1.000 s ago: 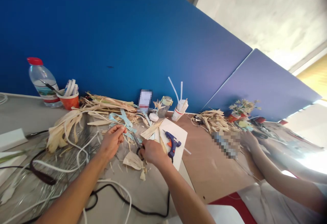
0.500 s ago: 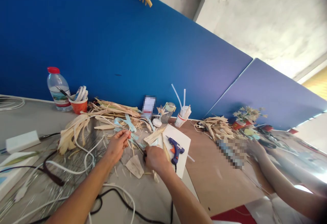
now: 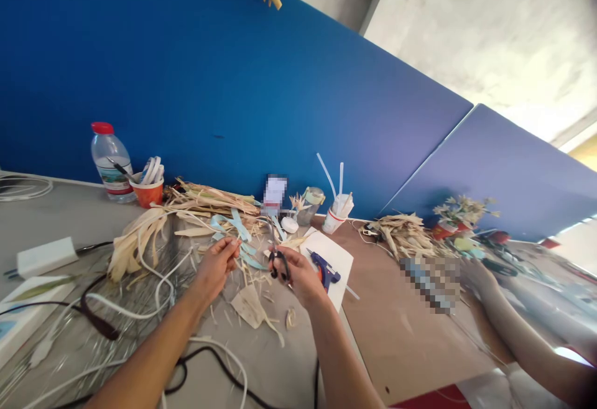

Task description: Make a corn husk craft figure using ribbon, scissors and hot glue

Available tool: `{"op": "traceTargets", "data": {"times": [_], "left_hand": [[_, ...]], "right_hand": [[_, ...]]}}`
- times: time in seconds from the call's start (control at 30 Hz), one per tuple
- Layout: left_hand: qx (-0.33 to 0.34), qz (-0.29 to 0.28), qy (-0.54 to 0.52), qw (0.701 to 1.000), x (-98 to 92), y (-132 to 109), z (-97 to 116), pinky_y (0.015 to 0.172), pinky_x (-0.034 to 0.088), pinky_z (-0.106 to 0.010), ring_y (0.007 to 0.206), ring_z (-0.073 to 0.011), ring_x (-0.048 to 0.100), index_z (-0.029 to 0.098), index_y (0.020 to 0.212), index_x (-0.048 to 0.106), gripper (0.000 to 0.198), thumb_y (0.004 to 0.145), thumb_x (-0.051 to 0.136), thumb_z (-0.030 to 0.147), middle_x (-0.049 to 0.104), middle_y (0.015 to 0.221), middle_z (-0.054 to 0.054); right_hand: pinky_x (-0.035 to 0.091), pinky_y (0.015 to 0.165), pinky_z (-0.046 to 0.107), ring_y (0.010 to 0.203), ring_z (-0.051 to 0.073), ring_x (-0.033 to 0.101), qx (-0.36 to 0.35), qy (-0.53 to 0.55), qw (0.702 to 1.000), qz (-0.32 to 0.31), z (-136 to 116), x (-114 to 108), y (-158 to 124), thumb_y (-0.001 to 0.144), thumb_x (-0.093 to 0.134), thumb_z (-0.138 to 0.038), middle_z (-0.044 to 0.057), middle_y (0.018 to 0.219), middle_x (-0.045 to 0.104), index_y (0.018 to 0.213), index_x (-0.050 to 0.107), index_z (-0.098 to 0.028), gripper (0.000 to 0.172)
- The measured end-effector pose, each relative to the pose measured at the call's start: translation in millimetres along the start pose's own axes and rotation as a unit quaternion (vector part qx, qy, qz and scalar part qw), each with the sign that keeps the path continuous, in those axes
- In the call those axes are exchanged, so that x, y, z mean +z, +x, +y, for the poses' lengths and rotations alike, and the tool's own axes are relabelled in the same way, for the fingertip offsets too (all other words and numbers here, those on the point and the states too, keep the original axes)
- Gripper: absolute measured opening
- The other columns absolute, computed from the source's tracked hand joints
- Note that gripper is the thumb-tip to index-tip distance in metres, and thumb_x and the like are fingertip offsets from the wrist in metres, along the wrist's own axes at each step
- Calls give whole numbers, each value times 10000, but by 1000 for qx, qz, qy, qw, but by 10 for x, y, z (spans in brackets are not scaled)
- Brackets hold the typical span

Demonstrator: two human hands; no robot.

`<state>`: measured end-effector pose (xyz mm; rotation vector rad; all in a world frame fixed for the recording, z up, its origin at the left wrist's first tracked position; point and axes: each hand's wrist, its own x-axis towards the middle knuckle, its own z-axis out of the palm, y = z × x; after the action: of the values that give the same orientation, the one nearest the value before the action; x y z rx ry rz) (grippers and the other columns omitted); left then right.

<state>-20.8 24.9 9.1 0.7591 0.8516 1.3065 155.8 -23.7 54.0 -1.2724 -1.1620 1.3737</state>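
My left hand is pinched closed in the middle of the table, near light blue strips; what its fingertips hold is too small to name. Black-handled scissors are in my right hand, the blades pointing up and away. Beneath and between the hands lies a pale piece of dried husk. Just beyond my right hand, a blue glue gun rests on a white sheet.
Dried husks line the blue partition. A bottle, orange cup, jar and white cup stand behind. Cables cross the front. Another person's arm is at right.
My right hand has risen and turned, bringing the scissors up into clearer view. The husk piece near the hands has shifted. My left hand stays nearly in place.
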Motion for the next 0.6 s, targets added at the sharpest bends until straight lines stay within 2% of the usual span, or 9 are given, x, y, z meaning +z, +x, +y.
{"op": "traceTargets", "data": {"times": [0.07, 0.17, 0.3, 0.5, 0.6], "left_hand": [[2, -5, 8, 1000, 5, -5, -1, 399, 232, -156, 375, -3, 286, 153, 717, 575, 304, 641, 738, 398, 485, 546, 76], [3, -11, 19, 1000, 7, -9, -13, 399, 220, -165, 382, -8, 290, 149, 698, 578, 280, 650, 730, 379, 477, 552, 74], [-14, -12, 15, 1000, 22, -14, -23, 408, 227, -171, 391, -11, 303, 143, 738, 607, 252, 636, 729, 339, 504, 582, 61], [-18, 10, 40, 999, 72, -36, 0, 405, 214, -175, 392, -16, 326, 130, 762, 628, 282, 598, 750, 324, 568, 603, 31], [-27, 15, 47, 998, 59, -27, -28, 410, 242, -183, 416, -39, 399, 136, 767, 621, 294, 601, 759, 336, 583, 613, 18]], "right_hand": [[256, 426, 193, 460, 72, 367, -1, -25, 1000, -6, 51, 84, 35, 652, 649, -287, -10, 654, 600, 1079, 645, -153, 448], [314, 467, 196, 496, 86, 407, -54, -81, 995, 12, 194, 177, 117, 655, 616, -198, -31, 631, 575, 1077, 665, -182, 425], [341, 505, 204, 523, 94, 416, -91, -131, 987, 11, 324, 197, 170, 678, 580, -175, -31, 653, 575, 1084, 672, -192, 417], [426, 644, 237, 685, 135, 542, -127, -201, 971, -11, 350, 123, 114, 706, 576, -180, 6, 862, 669, 1109, 659, -202, 413], [449, 680, 253, 731, 156, 577, -138, -245, 959, -17, 367, 104, 88, 719, 571, -185, 15, 904, 688, 1132, 647, -205, 420]]}}
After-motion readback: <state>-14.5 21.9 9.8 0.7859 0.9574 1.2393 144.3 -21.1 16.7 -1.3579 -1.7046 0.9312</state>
